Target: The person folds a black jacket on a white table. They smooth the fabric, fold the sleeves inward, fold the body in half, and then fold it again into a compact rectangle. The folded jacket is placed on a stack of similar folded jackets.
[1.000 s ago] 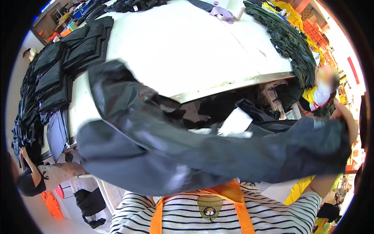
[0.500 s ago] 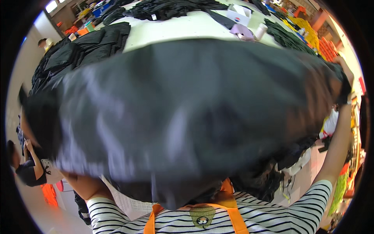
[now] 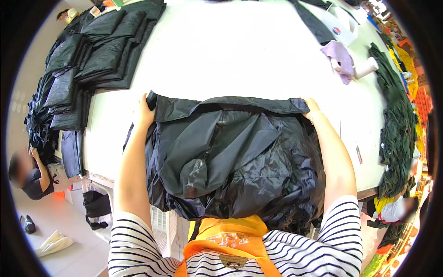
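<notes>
1. My left hand [image 3: 144, 112] grips the far left corner of the black jacket [image 3: 230, 157]; my right hand [image 3: 312, 108] grips its far right corner; the two are held wide apart
2. The jacket lies crumpled on the white table [image 3: 221, 55], between my forearms, its near part hanging over the table's edge against my orange apron [image 3: 226, 237]
3. Folded black garments [image 3: 92, 60] lie stacked at the table's left

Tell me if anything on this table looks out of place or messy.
Mostly tidy. The black garment held at its top corners by the left hand and right hand lies crumpled, its lower part hanging over the white table edge, unlike the folded black stacks far left.
</notes>
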Action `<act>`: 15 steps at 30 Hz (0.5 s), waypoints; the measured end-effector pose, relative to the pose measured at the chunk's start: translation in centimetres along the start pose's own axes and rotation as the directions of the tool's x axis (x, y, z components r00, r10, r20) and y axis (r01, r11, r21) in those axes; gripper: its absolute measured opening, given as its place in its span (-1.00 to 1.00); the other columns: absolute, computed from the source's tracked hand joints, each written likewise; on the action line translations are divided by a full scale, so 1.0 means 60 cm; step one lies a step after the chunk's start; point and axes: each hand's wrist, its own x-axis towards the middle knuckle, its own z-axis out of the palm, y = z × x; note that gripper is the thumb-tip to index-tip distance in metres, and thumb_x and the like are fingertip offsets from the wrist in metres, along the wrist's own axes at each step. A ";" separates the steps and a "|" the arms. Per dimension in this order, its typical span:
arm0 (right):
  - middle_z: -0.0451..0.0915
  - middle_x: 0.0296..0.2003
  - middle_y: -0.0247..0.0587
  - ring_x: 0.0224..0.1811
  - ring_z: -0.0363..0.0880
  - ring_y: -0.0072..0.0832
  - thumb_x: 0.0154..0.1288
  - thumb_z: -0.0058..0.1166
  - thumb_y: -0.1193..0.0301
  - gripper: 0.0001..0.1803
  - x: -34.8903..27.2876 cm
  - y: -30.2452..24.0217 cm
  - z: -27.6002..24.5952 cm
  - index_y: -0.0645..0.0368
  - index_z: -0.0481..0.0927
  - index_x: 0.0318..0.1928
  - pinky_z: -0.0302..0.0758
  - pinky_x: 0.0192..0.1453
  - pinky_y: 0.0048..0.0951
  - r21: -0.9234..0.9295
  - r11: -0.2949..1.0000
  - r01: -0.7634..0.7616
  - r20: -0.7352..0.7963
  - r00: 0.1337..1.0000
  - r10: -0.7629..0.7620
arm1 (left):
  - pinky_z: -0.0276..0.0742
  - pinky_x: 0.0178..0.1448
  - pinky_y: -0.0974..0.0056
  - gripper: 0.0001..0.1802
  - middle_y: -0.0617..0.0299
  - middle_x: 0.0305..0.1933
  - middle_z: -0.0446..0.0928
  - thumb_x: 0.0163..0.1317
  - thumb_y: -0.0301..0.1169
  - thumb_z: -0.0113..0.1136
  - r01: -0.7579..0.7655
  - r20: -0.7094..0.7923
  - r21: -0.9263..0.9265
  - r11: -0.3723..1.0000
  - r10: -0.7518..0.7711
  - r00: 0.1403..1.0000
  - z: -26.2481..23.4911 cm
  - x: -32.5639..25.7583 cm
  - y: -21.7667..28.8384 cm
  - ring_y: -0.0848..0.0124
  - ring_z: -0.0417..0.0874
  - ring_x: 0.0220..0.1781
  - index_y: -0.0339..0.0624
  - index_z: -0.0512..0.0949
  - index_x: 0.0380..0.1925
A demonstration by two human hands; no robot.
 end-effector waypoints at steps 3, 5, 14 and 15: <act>0.50 -0.03 -0.18 0.05 0.44 -0.34 0.01 0.17 0.58 -0.30 -0.011 -0.072 -0.001 0.07 0.38 0.25 0.31 0.22 -0.47 0.138 0.944 0.299 -0.189 0.944 -0.271 | 0.13 0.38 0.01 -0.23 -0.05 0.38 0.22 0.06 -0.57 0.09 -0.413 -0.077 0.000 0.911 0.412 0.908 -0.028 -0.029 0.030 -0.01 0.22 0.36 -0.04 0.18 0.36; 0.48 0.03 -0.19 0.12 0.42 -0.34 -0.02 0.19 0.65 -0.48 -0.017 -0.091 -0.027 0.11 0.58 0.04 0.35 0.20 -0.49 0.228 0.891 0.392 -0.146 0.919 -0.367 | 0.25 0.30 0.07 -0.40 -0.02 0.33 0.30 0.02 -0.60 0.10 -0.535 -0.027 0.003 0.845 0.535 0.844 -0.058 -0.019 0.062 0.08 0.36 0.27 -0.12 0.40 0.17; 0.61 -0.48 0.20 -0.37 0.61 0.08 0.14 0.10 -0.04 -0.41 0.038 -0.107 0.013 0.37 0.63 -0.48 0.52 -0.24 -0.15 -0.081 0.938 -0.338 -0.120 0.937 0.327 | 0.32 -0.55 0.22 -0.59 0.21 -0.78 0.47 0.05 -0.14 0.27 0.276 0.187 -0.340 0.899 -0.223 0.957 0.027 0.090 0.020 0.36 0.47 -0.71 -0.24 0.57 -0.76; 0.64 -0.35 0.17 -0.21 0.62 0.03 0.17 0.07 -0.02 -0.45 0.049 -0.113 0.015 0.32 0.65 -0.31 0.52 -0.10 -0.14 -0.173 0.887 -0.428 -0.061 0.904 0.424 | 0.45 -0.28 0.13 -0.69 0.11 -0.52 0.61 -0.02 -0.15 0.23 0.228 0.208 0.003 0.974 -0.223 0.952 0.040 0.098 0.023 0.16 0.60 -0.44 -0.21 0.62 -0.60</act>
